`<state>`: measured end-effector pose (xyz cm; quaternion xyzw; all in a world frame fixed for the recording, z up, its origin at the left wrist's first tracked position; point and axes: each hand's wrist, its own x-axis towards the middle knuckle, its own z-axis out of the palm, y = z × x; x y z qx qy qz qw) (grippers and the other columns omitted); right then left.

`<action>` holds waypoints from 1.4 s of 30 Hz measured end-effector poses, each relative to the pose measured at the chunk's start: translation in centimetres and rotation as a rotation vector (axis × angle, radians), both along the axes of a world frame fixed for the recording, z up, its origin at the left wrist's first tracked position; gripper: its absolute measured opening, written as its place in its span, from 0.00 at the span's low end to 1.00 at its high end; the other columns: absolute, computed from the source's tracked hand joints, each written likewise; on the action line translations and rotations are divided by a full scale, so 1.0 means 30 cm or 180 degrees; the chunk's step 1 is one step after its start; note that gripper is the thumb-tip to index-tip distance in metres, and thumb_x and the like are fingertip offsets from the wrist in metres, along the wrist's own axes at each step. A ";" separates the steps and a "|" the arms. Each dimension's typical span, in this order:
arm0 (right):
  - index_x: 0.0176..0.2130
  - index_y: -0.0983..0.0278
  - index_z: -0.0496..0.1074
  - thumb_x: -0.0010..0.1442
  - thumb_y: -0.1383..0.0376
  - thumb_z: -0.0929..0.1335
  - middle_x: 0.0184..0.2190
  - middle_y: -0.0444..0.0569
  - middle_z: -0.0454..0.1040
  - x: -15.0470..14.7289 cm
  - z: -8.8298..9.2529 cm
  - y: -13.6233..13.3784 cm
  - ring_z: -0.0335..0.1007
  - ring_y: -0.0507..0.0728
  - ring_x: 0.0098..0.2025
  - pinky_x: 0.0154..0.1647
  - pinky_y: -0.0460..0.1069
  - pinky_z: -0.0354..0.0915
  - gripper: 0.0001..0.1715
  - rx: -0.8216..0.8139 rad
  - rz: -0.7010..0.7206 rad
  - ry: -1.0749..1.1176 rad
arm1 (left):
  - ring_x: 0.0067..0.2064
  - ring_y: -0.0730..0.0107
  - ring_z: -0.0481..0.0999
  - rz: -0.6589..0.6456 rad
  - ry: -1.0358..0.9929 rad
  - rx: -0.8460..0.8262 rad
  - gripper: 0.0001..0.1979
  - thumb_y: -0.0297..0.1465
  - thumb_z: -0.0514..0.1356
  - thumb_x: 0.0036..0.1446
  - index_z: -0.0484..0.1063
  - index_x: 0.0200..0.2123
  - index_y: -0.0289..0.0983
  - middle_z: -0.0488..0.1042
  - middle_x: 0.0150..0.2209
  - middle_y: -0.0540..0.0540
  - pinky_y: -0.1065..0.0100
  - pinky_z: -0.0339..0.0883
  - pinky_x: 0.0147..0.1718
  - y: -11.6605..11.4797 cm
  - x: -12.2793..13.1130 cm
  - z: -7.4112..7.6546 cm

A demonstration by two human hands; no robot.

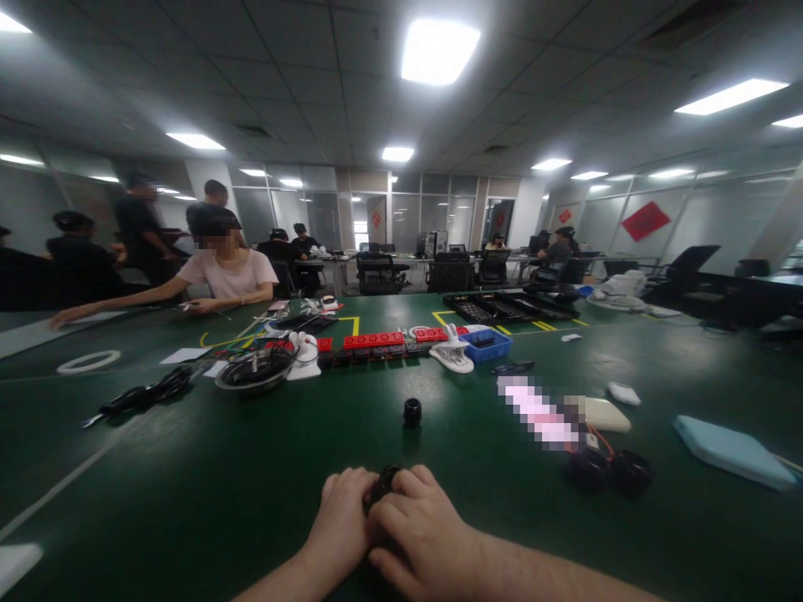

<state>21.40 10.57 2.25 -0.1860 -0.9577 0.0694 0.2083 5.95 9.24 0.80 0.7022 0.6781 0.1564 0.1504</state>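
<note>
Both hands meet low in the middle of the view, closed around a small black round fitting (pixel 387 480), whose upper edge shows between the fingers. My left hand (pixel 345 512) grips its left side with bent fingers. From the right, my right hand (pixel 419 518) wraps its curled fingers over the piece and hides most of it. Just beyond them, a short black ribbed fitting (pixel 412 412) stands upright on the green tabletop (pixel 263 468). I cannot tell whether the two pieces are the same kind.
To the right lie a lit phone-like screen (pixel 539 414), black headphones (pixel 608 470) and a light-blue case (pixel 731 450). A metal bowl of cables (pixel 257 368), red-and-black parts (pixel 375 340) and a blue tray (pixel 489 344) stand farther back. Across the table sits a person in pink (pixel 229 274).
</note>
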 end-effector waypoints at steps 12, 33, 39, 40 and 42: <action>0.31 0.64 0.63 0.53 0.63 0.61 0.30 0.47 0.69 0.004 0.008 0.003 0.57 0.56 0.34 0.35 0.51 0.51 0.06 0.0080 -0.0233 0.0128 | 0.35 0.67 0.67 -0.0002 0.0000 -0.0017 0.05 0.30 0.53 0.49 0.68 0.27 0.39 0.70 0.30 0.50 0.68 0.54 0.37 0.002 -0.008 0.027; 0.29 0.64 0.61 0.55 0.68 0.63 0.28 0.45 0.63 0.013 -0.005 0.051 0.55 0.55 0.34 0.35 0.49 0.53 0.03 -0.0563 -0.1092 0.0385 | 0.33 0.65 0.68 0.0052 0.0000 0.0020 0.12 0.42 0.56 0.47 0.67 0.24 0.38 0.69 0.27 0.51 0.68 0.55 0.33 0.010 -0.015 0.025; 0.30 0.64 0.62 0.57 0.66 0.62 0.29 0.46 0.63 0.015 -0.001 0.058 0.56 0.55 0.34 0.36 0.50 0.54 0.05 -0.0631 -0.1238 0.0447 | 0.33 0.65 0.68 -0.0014 0.0009 0.0090 0.13 0.42 0.55 0.48 0.68 0.25 0.38 0.69 0.27 0.51 0.68 0.54 0.33 0.012 -0.019 0.017; 0.30 0.64 0.62 0.57 0.66 0.62 0.30 0.46 0.64 0.015 0.000 0.059 0.56 0.55 0.35 0.37 0.50 0.54 0.05 -0.0641 -0.1253 0.0458 | 0.33 0.65 0.68 -0.0019 0.0014 0.0090 0.13 0.42 0.55 0.48 0.68 0.25 0.38 0.69 0.27 0.50 0.68 0.54 0.33 0.012 -0.019 0.016; 0.33 0.64 0.62 0.57 0.66 0.63 0.32 0.46 0.65 0.015 0.001 0.058 0.56 0.55 0.36 0.38 0.50 0.54 0.03 -0.0663 -0.1273 0.0479 | 0.33 0.65 0.68 -0.0021 0.0019 0.0081 0.13 0.43 0.55 0.48 0.68 0.25 0.38 0.69 0.27 0.50 0.68 0.54 0.33 0.012 -0.020 0.014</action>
